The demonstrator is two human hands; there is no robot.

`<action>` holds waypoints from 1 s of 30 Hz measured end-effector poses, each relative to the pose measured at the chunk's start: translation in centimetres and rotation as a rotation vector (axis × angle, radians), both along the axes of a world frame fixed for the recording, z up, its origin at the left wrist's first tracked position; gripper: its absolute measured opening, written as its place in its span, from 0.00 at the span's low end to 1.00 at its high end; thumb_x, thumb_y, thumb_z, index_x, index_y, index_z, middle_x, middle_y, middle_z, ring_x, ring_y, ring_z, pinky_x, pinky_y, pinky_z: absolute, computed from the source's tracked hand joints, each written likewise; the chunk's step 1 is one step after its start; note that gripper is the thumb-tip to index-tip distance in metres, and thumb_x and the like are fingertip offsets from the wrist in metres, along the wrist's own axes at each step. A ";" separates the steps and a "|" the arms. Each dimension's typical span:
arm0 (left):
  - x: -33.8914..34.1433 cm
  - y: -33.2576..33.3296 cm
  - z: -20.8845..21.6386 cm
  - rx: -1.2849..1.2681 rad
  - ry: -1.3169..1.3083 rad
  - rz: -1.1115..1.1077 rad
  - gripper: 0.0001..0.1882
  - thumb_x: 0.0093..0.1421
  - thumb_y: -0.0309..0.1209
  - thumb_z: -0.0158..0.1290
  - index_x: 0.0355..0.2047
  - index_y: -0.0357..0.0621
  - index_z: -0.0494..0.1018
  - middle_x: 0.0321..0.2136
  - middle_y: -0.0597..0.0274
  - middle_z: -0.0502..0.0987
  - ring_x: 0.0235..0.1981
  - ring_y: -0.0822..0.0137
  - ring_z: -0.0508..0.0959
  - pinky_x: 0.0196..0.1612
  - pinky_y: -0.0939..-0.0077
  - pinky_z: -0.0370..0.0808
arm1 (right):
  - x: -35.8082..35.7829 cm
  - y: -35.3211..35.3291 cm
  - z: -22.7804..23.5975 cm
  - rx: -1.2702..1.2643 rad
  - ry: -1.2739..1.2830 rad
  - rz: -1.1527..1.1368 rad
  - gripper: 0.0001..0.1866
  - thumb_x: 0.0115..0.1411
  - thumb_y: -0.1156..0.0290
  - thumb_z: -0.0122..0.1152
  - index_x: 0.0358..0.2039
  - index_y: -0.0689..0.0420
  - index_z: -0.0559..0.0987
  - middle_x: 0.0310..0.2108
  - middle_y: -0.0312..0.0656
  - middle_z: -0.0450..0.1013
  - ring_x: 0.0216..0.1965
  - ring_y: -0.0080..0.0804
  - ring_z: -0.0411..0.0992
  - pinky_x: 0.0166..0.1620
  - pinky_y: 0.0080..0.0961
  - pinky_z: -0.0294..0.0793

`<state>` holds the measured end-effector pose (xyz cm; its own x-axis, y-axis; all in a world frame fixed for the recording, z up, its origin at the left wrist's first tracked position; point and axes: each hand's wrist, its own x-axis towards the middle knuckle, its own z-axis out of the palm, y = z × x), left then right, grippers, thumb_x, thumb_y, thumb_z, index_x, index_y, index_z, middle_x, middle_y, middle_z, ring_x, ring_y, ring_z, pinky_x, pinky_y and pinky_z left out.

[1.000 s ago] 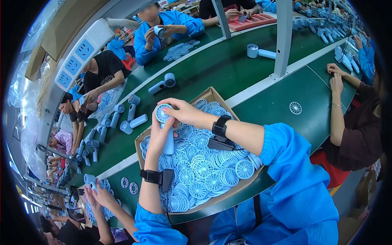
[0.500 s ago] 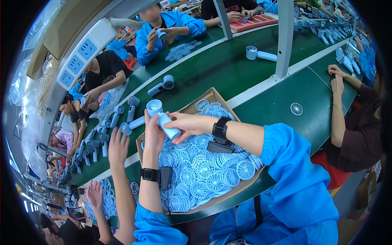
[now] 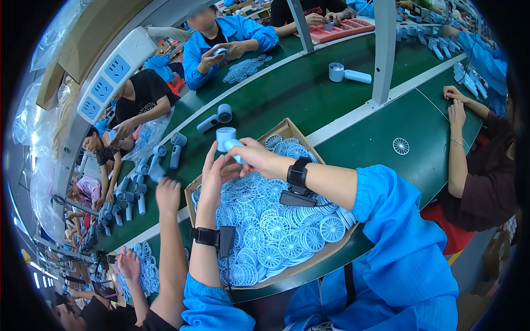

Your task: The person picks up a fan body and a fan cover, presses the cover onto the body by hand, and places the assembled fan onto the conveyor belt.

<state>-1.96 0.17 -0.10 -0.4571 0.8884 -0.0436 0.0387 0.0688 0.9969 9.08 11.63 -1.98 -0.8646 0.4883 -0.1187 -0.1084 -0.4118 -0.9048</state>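
Note:
My right hand [image 3: 253,156] is closed around the handle of a light blue handheld fan [image 3: 225,135], held above the near end of a cardboard box. The fan's round head points up and away from me; the handle is mostly hidden by my fingers. My left hand [image 3: 212,175] is just beside and below the fan, its fingers stretched and apart, one fingertip close to the head. Whether that fingertip touches it I cannot tell. Under both hands, the cardboard box [image 3: 301,135] is heaped with light blue spoked fan covers [image 3: 270,226].
A green conveyor [image 3: 281,91] carries several fans, with more clustered at left. At left a co-worker's hand [image 3: 168,194] reaches by a blurred fan [image 3: 156,170]. One spoked cover [image 3: 401,146] lies on the bench at right. A metal post [image 3: 385,60] rises beyond the box.
The held fan has turned, its head now upright and its handle inside my right hand. My left fingers have loosened. Conveyor fans have shifted slightly left; the neighbour's hand has lowered and curled.

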 end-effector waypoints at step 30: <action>-0.8 0.1 -1.5 -0.045 0.157 0.062 0.26 0.65 0.30 0.38 0.64 0.49 0.53 0.50 0.53 0.72 0.41 0.65 0.79 0.40 0.71 0.78 | 0.2 -0.9 0.6 0.311 0.109 0.216 0.17 0.60 0.68 0.50 0.48 0.58 0.75 0.40 0.39 0.73 0.40 0.25 0.70 0.38 0.24 0.71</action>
